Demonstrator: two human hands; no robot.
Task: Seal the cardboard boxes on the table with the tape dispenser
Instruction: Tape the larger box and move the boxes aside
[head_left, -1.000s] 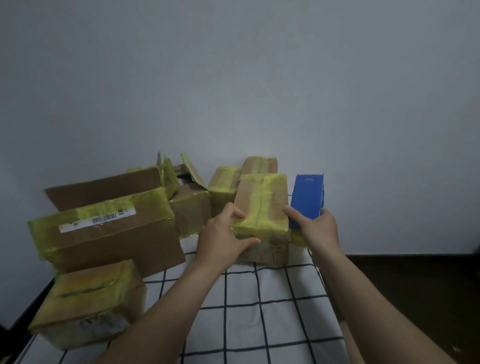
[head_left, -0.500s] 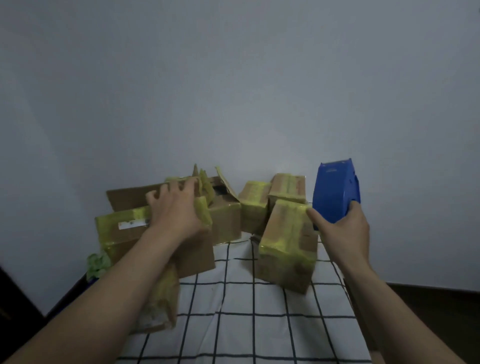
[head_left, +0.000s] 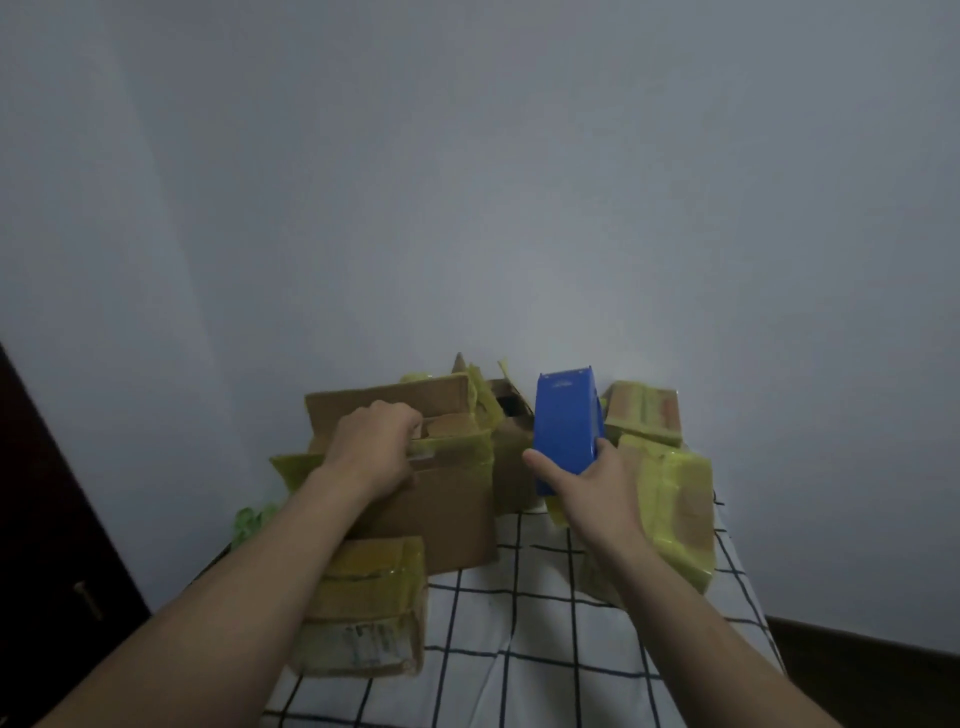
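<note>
Left hand (head_left: 371, 448), centre-left, curls fingers over near flap of open cardboard box (head_left: 447, 506), likely to fold it shut. Right hand (head_left: 589, 486) grips blue tape dispenser (head_left: 566, 423) upright at centre, ready for seam.

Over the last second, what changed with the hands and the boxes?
The left hand let go of the small taped box, moved left and now grips the top edge of the large open box. The right hand also left that box, which now rests on the table. Unchanged: the right hand holds the blue tape dispenser.
</note>
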